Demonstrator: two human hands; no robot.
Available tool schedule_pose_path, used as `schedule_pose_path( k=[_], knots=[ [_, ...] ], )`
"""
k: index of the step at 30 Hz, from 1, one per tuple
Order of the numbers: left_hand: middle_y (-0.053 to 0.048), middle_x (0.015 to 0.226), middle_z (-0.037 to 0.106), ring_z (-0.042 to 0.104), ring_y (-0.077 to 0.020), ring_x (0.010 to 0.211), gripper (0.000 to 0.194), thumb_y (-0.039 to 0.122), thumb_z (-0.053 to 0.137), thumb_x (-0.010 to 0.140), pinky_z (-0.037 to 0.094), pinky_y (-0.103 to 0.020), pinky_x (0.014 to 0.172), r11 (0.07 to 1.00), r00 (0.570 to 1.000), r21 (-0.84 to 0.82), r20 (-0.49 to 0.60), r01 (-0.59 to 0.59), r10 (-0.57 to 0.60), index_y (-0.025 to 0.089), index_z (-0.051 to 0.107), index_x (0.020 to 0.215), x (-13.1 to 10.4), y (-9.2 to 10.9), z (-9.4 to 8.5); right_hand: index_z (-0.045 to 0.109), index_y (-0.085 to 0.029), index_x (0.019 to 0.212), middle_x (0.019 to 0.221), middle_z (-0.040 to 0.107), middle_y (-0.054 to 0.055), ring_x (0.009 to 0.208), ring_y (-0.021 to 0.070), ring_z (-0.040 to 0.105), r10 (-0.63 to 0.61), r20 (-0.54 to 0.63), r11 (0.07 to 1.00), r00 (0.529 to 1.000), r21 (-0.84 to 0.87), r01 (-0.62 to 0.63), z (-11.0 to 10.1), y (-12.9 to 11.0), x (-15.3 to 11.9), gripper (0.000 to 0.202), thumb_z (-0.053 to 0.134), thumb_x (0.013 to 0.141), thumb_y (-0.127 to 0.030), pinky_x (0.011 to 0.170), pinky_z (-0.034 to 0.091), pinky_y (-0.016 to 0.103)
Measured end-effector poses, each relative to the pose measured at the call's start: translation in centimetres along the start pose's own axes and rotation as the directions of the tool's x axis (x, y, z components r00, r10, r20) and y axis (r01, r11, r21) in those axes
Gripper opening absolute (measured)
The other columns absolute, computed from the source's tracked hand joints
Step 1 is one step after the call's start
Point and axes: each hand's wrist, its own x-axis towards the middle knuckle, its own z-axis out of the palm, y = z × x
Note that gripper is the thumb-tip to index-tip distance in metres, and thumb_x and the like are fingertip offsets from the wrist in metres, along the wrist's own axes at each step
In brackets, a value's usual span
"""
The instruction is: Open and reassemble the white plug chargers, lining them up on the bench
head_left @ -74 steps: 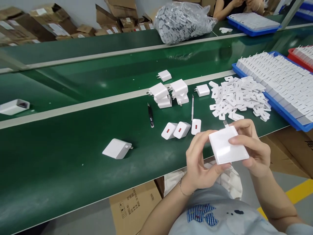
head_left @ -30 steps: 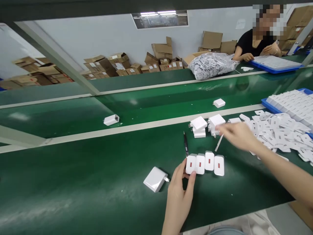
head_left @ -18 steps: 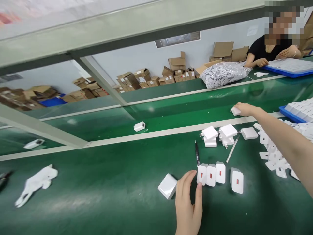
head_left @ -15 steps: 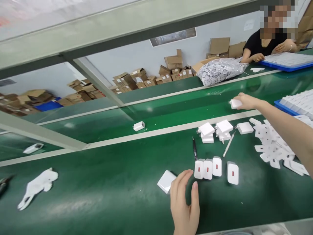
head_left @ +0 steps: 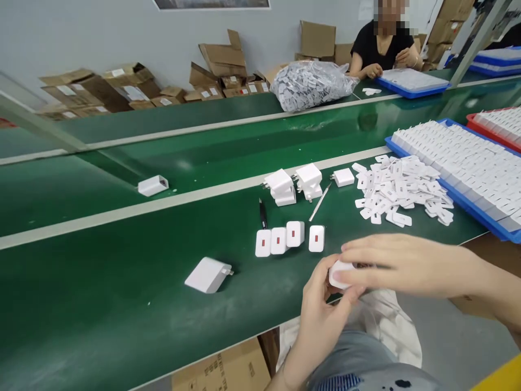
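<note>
A white plug-in charger [head_left: 341, 273] is held over the bench's near edge. My left hand [head_left: 321, 309] is closed around its sides, fingers and thumb pressing on it. My right hand [head_left: 391, 263] lies across it from the right, its fingers gripping it and covering part of it. Just beyond stand several chargers with red USB ports, one charger [head_left: 316, 239] apart from the close row [head_left: 278, 241]. Behind them lie black tweezers [head_left: 262, 214], a slim silver tool [head_left: 320, 202] and stacked chargers [head_left: 280, 184]. Another charger [head_left: 207, 275] rests on its side to the left.
A pile of flat white covers [head_left: 399, 190] lies right, beside a blue tray [head_left: 484, 214] full of chargers. One charger [head_left: 152, 185] sits on the green belt. Across it are a bag of small white parts [head_left: 311, 84], cardboard boxes [head_left: 222, 58] and a co-worker [head_left: 385, 46] at a tray.
My right hand has come back from over the belt with a charger. My left hand has left the bench and now grips that charger too. The view has turned right and down.
</note>
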Motion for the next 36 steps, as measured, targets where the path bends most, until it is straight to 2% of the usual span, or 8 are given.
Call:
schedule_pose_path(
  k=[3, 6, 11, 17, 20, 23, 29, 36],
  knots=[
    [-0.003, 0.087, 0.067, 0.066, -0.0138, 0.064, 0.036, 0.033, 0.075, 0.076, 0.058, -0.025, 0.059, 0.975, 0.996, -0.21, -0.023, 0.079, -0.085, 0.019, 0.054, 0.102, -0.3, -0.7, 0.5, 0.041, -0.019, 0.142, 0.131, 0.057, 0.012, 0.118, 0.0216, 0.055, 0.254, 0.012, 0.959, 0.967, 0.124, -0.253, 0.5, 4.3, -3.1, 0.05, 0.051, 0.095, -0.032, 0.093, 0.052, 0.036],
    [-0.003, 0.092, 0.066, 0.068, -0.0161, 0.072, 0.037, 0.03, 0.077, 0.074, 0.06, -0.027, 0.062, 0.948, 0.991, -0.316, -0.117, 0.022, -0.062, 0.019, 0.053, 0.1, -0.9, -0.6, 0.7, 0.058, -0.021, 0.127, 0.122, 0.061, 0.012, 0.111, 0.0288, 0.057, 0.491, 0.005, 0.87, 0.871, -0.056, -0.49, 2.5, 9.1, -5.8, 0.039, 0.048, 0.094, -0.039, 0.091, 0.05, 0.046],
    [-0.005, 0.107, 0.064, 0.068, -0.0175, 0.082, 0.034, 0.027, 0.078, 0.073, 0.06, -0.029, 0.071, 0.945, 0.986, -0.308, -0.158, -0.107, 0.06, 0.02, 0.06, 0.101, -1.5, -0.9, 0.2, 0.068, -0.019, 0.106, 0.111, 0.067, 0.013, 0.103, 0.0321, 0.06, 0.433, -0.059, 0.854, 0.899, -0.29, -0.431, 6.3, 13.0, -7.4, 0.037, 0.035, 0.098, -0.033, 0.086, 0.047, 0.049],
    [-0.007, 0.11, 0.064, 0.069, -0.0185, 0.083, 0.032, 0.028, 0.076, 0.076, 0.062, -0.031, 0.07, 0.93, 0.995, -0.356, -0.08, -0.088, 0.063, 0.021, 0.062, 0.104, -1.7, -1.1, -0.1, 0.067, -0.024, 0.097, 0.103, 0.07, 0.008, 0.105, 0.0261, 0.061, 0.369, -0.276, 0.861, 0.887, -0.257, -0.438, 7.3, 14.3, -6.9, 0.026, 0.042, 0.096, -0.032, 0.088, 0.047, 0.043],
    [-0.006, 0.101, 0.065, 0.069, -0.0204, 0.083, 0.034, 0.029, 0.075, 0.077, 0.062, -0.027, 0.059, 0.915, 0.998, -0.402, -0.055, -0.031, 0.01, 0.021, 0.06, 0.106, -1.7, -0.9, 0.1, 0.066, -0.024, 0.094, 0.096, 0.072, 0.006, 0.093, 0.024, 0.067, 0.402, -0.465, 0.833, 0.789, -0.172, -0.526, 6.7, 12.9, -5.8, 0.021, 0.046, 0.095, -0.03, 0.079, 0.054, 0.041],
    [-0.005, 0.095, 0.066, 0.07, -0.0203, 0.081, 0.036, 0.031, 0.076, 0.076, 0.06, -0.024, 0.055, 0.912, 0.997, -0.41, -0.059, 0.023, -0.051, 0.02, 0.06, 0.106, -1.4, -1.0, 0.4, 0.065, -0.024, 0.1, 0.09, 0.073, 0.004, 0.08, 0.0199, 0.07, 0.364, -0.584, 0.841, 0.726, -0.129, -0.526, 5.7, 8.4, -4.1, 0.017, 0.05, 0.093, -0.021, 0.065, 0.058, 0.033],
    [-0.002, 0.096, 0.067, 0.066, -0.014, 0.084, 0.032, 0.028, 0.078, 0.073, 0.06, -0.023, 0.073, 0.926, 0.986, -0.376, -0.164, -0.048, -0.015, 0.021, 0.065, 0.102, -0.5, -1.3, 1.2, 0.06, -0.01, 0.118, 0.105, 0.072, 0.014, 0.103, 0.0233, 0.068, 0.002, -0.488, 0.934, 0.873, -0.31, -0.175, 6.5, -1.4, -1.2, 0.032, 0.057, 0.086, -0.007, 0.087, 0.06, 0.035],
    [-0.006, 0.114, 0.066, 0.063, -0.0172, 0.102, 0.03, 0.027, 0.072, 0.081, 0.057, -0.026, 0.087, 0.927, 0.995, -0.365, -0.075, -0.085, 0.062, 0.023, 0.067, 0.11, -1.0, -1.0, 0.4, 0.059, -0.005, 0.124, 0.104, 0.072, 0.016, 0.103, 0.0241, 0.067, 0.016, -0.54, 0.947, 0.842, -0.261, -0.185, 8.3, -2.7, -1.3, 0.042, 0.06, 0.082, 0.0, 0.092, 0.06, 0.038]
  ],
)
